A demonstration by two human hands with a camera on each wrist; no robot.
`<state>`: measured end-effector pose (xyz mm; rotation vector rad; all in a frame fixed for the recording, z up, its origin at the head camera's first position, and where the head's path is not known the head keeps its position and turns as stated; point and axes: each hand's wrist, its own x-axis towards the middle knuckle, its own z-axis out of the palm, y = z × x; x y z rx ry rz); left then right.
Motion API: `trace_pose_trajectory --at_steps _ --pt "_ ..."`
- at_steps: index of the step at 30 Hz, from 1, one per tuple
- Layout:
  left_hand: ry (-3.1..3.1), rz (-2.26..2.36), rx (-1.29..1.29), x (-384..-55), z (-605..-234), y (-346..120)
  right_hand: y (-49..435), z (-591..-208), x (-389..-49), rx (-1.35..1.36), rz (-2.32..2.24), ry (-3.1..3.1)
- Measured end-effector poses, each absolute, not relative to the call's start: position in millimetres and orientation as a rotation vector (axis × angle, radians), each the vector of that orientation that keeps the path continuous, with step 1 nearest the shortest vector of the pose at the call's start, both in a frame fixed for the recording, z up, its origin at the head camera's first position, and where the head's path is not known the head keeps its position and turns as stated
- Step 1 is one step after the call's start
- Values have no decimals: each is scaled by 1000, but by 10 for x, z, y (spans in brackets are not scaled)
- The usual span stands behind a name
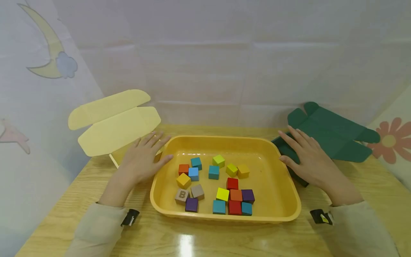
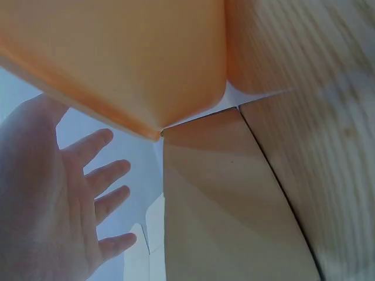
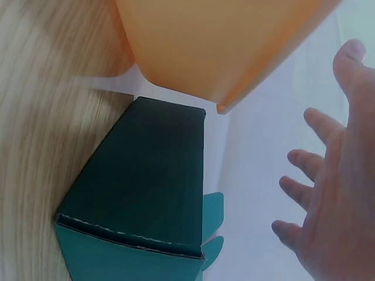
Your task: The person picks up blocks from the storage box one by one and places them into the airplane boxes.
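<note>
My left hand (image 1: 142, 159) hovers over the left edge of a yellow tray (image 1: 266, 171) and the near part of a yellow cardboard box (image 1: 118, 130), fingers spread and holding nothing. Opposite it, my right hand (image 1: 309, 160) is spread above a dark green cardboard box (image 1: 334, 132), by the tray's right edge. Inside the tray lie several coloured cubes, among them a red cube (image 1: 232, 183), a purple cube (image 1: 191, 205), a blue cube (image 1: 193, 174) and a wooden cube with a letter B (image 1: 182, 196). In both wrist views the fingers are apart from tray and boxes.
Both boxes have their lids raised, leaning back toward the papered wall (image 1: 199, 78). Everything stands on a wooden table (image 1: 160, 235). A dark strap piece (image 1: 130, 217) sits at the left cuff, another dark strap piece (image 1: 321, 216) at the right.
</note>
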<state>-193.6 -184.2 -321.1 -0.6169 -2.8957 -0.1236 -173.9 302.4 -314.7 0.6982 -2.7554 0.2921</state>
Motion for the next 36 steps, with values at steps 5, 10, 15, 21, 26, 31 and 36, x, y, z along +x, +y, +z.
trace_pose_trajectory --at_steps 5,10,15,21,26,31,36 --pt "-2898 -267 -603 -1870 -3147 -1878 2957 -3146 -1733 732 287 -2738" --pt "-2953 -482 -529 -1736 -3084 -1884 2906 -3162 -1712 755 271 -2748" --pt "-2982 -719 -435 -1636 -3058 -1869 2890 -3152 -1694 806 232 -2733" --pt "-2973 -907 -358 -1606 -3074 -1880 2879 -3089 -1710 839 176 -2734" --pt "-2980 -908 -322 -1597 -3084 -1874 2837 -3054 -1707 861 186 -2746" --pt "-2996 -934 -323 -1606 -3125 -1877 2753 -3011 -1700 893 248 -2779" --pt "-3024 -1056 -319 -1635 -3190 -1871 2666 -2919 -1701 928 223 -2848"
